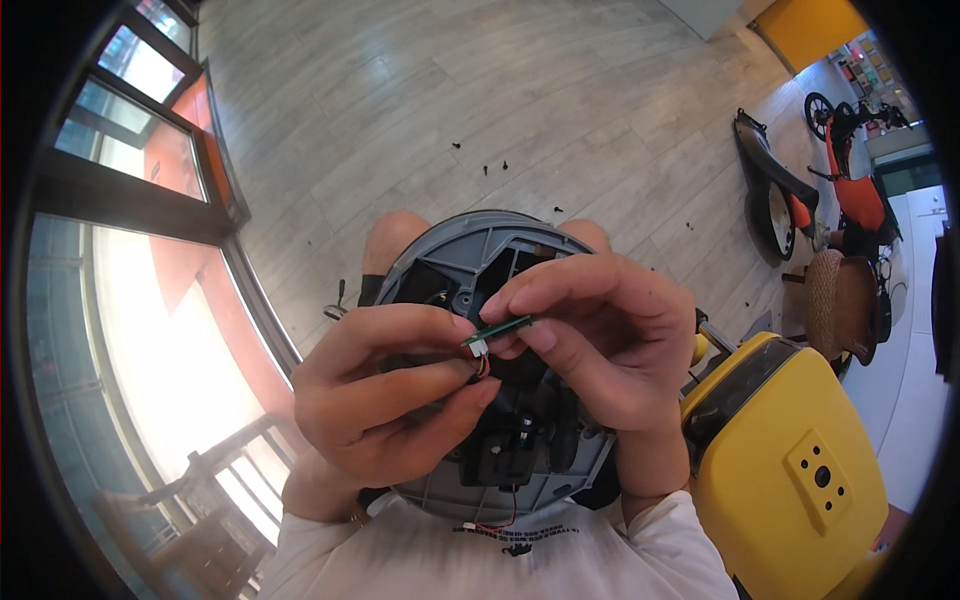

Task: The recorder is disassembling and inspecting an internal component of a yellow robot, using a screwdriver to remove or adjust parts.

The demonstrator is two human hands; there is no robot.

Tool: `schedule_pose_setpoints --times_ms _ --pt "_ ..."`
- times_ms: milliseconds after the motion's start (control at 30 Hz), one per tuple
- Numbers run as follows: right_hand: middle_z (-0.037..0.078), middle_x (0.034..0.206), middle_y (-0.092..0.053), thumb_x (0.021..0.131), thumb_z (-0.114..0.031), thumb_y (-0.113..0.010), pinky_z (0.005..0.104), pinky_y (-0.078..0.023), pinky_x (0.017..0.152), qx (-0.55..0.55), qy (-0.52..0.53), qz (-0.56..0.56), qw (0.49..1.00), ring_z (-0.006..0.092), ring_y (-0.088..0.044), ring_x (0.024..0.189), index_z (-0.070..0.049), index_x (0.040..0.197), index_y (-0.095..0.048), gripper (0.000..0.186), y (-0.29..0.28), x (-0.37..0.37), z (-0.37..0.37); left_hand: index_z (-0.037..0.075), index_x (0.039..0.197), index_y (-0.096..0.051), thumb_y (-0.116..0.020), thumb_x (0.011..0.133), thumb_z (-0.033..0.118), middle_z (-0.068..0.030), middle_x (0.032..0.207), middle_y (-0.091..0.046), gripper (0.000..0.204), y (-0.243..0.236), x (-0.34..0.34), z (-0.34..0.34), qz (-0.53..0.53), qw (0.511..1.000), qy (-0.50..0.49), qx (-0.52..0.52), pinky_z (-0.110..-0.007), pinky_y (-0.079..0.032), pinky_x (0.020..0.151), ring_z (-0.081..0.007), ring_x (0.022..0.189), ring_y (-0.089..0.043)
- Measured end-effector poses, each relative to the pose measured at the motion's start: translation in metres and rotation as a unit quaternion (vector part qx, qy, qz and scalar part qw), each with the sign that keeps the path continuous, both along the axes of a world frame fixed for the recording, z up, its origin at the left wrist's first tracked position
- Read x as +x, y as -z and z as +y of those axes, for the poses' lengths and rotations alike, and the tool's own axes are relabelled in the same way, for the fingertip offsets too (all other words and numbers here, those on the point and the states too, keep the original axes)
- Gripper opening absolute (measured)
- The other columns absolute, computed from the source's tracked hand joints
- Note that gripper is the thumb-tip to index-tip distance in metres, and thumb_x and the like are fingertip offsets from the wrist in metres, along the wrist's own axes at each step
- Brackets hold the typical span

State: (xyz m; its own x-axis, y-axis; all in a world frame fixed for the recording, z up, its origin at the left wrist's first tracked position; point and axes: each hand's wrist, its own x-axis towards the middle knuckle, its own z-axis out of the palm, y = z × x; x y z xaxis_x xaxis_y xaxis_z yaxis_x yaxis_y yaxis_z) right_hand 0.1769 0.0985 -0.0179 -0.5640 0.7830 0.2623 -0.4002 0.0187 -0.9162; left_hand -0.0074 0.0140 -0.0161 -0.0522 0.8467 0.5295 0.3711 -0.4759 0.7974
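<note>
Between my two hands is a small green circuit board (503,328), seen nearly edge-on. A white plug (478,348) with thin coloured wires (484,366) sits at its left end. My left hand (385,385) pinches around the plug and wires. Thumb and fingers of my right hand (610,340) grip the board's right end. Below both hands, a round grey plastic housing (425,258) rests on my lap, its ribbed inside facing up. Black parts (500,460) are fitted in it, and a loose red-and-black wire (514,505) hangs near my shirt. My hands hide its middle.
Several small black screws (505,165) lie on the wooden floor (350,120). To my right stands a yellow case (790,460). Farther right are a wicker stool (830,300) and an orange-and-black motorbike (855,195). Windows (130,300) and a wooden chair (200,500) are on the left.
</note>
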Motion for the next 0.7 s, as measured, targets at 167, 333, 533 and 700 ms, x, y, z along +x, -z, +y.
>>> schedule_pose_setpoints --times_ms 167,333,533,700 --pt "0.015 0.107 -0.070 0.090 0.014 -0.063 0.0276 -0.059 0.087 0.002 0.002 0.004 1.000 0.0184 -0.072 0.096 0.009 0.110 -0.065 0.021 -0.0011 -0.0007 0.0000 -0.004 0.084 -0.073 -0.083 0.072 -0.005 -0.0174 0.108 -0.065 0.016 0.0009 0.0001 0.0000 -0.001 1.000 -0.002 0.002 -0.028 -0.058 0.073 -0.0205 0.085 -0.071" --pt "0.015 0.106 -0.071 0.090 0.015 -0.062 0.0278 -0.059 0.088 0.015 0.001 0.004 1.000 0.0183 -0.072 0.097 0.009 0.110 -0.066 0.021 -0.0003 -0.0004 0.0011 -0.004 0.083 -0.073 -0.084 0.072 -0.006 -0.0175 0.109 -0.065 0.016 0.0017 0.0001 0.0007 -0.006 1.000 0.002 0.011 -0.027 -0.058 0.072 -0.0204 0.085 -0.071" --pt "0.015 0.106 -0.071 0.090 0.014 -0.062 0.0274 -0.059 0.087 0.018 0.003 0.004 1.000 0.0181 -0.072 0.096 0.009 0.110 -0.066 0.021 0.0005 -0.0008 0.0012 -0.004 0.083 -0.073 -0.084 0.071 -0.005 -0.0169 0.109 -0.065 0.016 0.0013 -0.0004 0.0004 -0.002 1.000 0.000 0.006 -0.027 -0.057 0.072 -0.0202 0.085 -0.071" --pt "0.015 0.106 -0.071 0.090 0.013 -0.063 0.0271 -0.059 0.087 0.024 0.004 0.002 1.000 0.0180 -0.072 0.096 0.008 0.110 -0.066 0.021 0.0000 -0.0011 0.0011 -0.003 0.083 -0.073 -0.084 0.071 -0.005 -0.0165 0.109 -0.065 0.016 0.0014 -0.0003 0.0008 -0.002 1.000 0.000 0.009 -0.028 -0.057 0.072 -0.0203 0.085 -0.071"
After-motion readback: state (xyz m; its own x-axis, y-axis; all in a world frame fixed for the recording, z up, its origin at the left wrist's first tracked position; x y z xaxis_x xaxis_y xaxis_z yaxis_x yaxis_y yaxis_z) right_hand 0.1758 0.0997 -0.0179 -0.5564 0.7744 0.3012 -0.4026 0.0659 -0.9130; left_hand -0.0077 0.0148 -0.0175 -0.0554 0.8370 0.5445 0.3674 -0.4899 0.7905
